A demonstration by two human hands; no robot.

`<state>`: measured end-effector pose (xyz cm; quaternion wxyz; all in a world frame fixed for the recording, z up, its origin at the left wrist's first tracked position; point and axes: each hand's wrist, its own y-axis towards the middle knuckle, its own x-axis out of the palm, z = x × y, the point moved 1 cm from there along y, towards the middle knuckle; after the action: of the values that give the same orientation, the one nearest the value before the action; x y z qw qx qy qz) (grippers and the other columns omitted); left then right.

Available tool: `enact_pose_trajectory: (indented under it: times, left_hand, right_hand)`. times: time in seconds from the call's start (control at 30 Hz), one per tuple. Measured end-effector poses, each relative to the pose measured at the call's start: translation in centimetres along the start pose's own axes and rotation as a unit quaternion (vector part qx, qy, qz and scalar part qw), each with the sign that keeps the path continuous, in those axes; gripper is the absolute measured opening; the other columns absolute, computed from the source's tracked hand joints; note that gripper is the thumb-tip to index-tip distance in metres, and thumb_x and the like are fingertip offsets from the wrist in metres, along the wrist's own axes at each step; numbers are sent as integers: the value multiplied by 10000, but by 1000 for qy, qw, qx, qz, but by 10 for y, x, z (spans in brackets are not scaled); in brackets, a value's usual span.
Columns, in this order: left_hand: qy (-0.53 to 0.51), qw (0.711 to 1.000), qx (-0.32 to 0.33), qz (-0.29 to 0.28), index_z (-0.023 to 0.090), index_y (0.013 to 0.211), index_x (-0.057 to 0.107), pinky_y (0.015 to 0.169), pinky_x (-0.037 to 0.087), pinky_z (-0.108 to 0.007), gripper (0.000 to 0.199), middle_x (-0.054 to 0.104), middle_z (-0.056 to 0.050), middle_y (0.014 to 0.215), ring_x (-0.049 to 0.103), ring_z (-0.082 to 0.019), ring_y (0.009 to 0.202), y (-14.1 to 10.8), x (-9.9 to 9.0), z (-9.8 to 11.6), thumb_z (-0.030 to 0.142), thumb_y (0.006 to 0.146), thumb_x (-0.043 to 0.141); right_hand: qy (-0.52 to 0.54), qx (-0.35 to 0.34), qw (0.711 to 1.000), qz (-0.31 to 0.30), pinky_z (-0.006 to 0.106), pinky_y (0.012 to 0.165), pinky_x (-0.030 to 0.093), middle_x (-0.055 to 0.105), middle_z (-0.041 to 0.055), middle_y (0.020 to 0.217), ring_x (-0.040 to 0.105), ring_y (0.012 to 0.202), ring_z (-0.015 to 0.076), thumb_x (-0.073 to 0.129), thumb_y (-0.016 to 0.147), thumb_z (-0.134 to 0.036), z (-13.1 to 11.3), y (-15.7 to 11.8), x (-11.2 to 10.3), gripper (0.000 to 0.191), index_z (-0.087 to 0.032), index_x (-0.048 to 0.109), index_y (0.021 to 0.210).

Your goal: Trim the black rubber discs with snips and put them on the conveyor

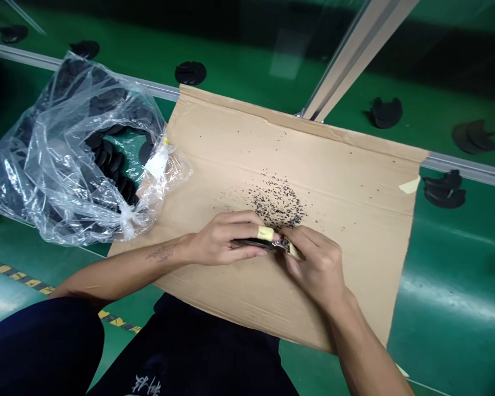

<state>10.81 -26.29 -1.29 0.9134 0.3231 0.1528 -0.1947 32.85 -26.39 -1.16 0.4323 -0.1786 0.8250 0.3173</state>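
My left hand (231, 237) is closed around a thin black plastic piece (253, 242), mostly covered by the fingers. Yellow tape (265, 234) wraps one of its fingertips. My right hand (319, 261) grips small nippers (281, 243), whose shiny metal jaws meet the edge of the black piece; their handles are hidden in the palm. Both hands are together over a cardboard sheet (231, 140). Just beyond them, many tiny black scraps (278, 201) lie scattered on the cardboard.
On the left lies a clear plastic bag (66, 148) full of black curved pieces. More black pieces sit on the green floor, one (444, 190) right of the cardboard. A glass partition's upright frame (346, 60) stands behind. Yellow-black floor tape (18, 275) runs at lower left.
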Motion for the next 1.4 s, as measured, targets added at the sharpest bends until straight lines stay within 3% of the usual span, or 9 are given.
enact_pose_trajectory:
  times: [0.13, 0.3, 0.57, 0.7, 0.83, 1.0, 1.2, 1.3, 1.4]
  left_hand:
    - [9, 1000, -19, 8, 135, 1308, 627, 711, 572, -249, 412, 693, -70, 902, 640, -137, 798, 1, -2, 1, 232, 916, 709]
    - [9, 1000, -8, 1, 156, 1248, 671, 723, 573, -238, 328, 684, -82, 960, 657, -135, 838, 1, -1, 2, 199, 924, 686]
    - [15, 999, -19, 37, 150, 1252, 677, 741, 572, -249, 347, 684, -80, 973, 653, -140, 869, 0, -3, 0, 207, 910, 707]
    - [-3, 999, -25, 39, 141, 1179, 715, 737, 561, -253, 293, 708, -83, 961, 658, -138, 854, 0, 0, 1, 232, 900, 729]
    - [-2, 992, -65, 104, 172, 1064, 755, 781, 564, -295, 234, 756, -73, 912, 677, -159, 850, 1, -2, 0, 318, 881, 763]
    - [-49, 983, -98, 149, 137, 1034, 732, 758, 598, -245, 251, 768, -78, 913, 725, -147, 851, 1, -5, 0, 340, 887, 757]
    - [76, 995, -4, 57, 132, 1054, 684, 795, 614, -282, 193, 756, -81, 936, 719, -161, 888, 1, -9, -2, 260, 914, 719]
    - [188, 981, 47, -20, 145, 1101, 659, 779, 596, -312, 176, 742, -92, 996, 691, -178, 894, 2, -13, -6, 187, 930, 667]
    - [247, 964, 53, -85, 157, 1058, 641, 763, 572, -321, 144, 728, -91, 1009, 659, -191, 892, 2, -14, -6, 121, 919, 625]
  right_hand:
    - [-58, 11, 998, 22, 293, 644, 409, 663, 50, 747, 569, 686, 174, 546, 930, -112, -3, 3, 1, 141, -161, 674, 962]
    - [-90, 13, 996, 11, 305, 656, 393, 664, 53, 769, 549, 704, 186, 549, 947, -152, -2, 3, 2, 137, -163, 669, 1012]
    - [-93, 38, 995, 13, 322, 686, 433, 687, 70, 820, 594, 750, 206, 545, 927, -158, 1, 2, 2, 175, -171, 673, 1047]
    - [5, 67, 997, 30, 327, 676, 483, 707, 73, 841, 640, 755, 210, 563, 925, -151, 0, 4, 0, 156, -181, 677, 1028]
    - [174, 126, 975, 61, 314, 677, 532, 732, 55, 888, 681, 758, 192, 628, 938, -218, -6, 9, -6, 75, -217, 666, 1003]
    - [238, 82, 967, 41, 307, 633, 526, 718, 48, 889, 672, 746, 183, 716, 902, -265, -13, 9, -4, 161, -221, 649, 1042]
    - [88, -30, 993, 71, 332, 648, 455, 699, 68, 860, 599, 732, 178, 625, 903, -107, -11, 3, 1, 137, -195, 621, 1007]
    - [8, -72, 995, 72, 334, 617, 393, 702, 64, 840, 562, 694, 170, 584, 909, -93, -11, 2, 2, 142, -189, 628, 1002]
    - [38, -85, 994, 64, 334, 620, 407, 697, 53, 826, 592, 694, 172, 588, 906, -99, -13, 2, 2, 142, -195, 640, 997]
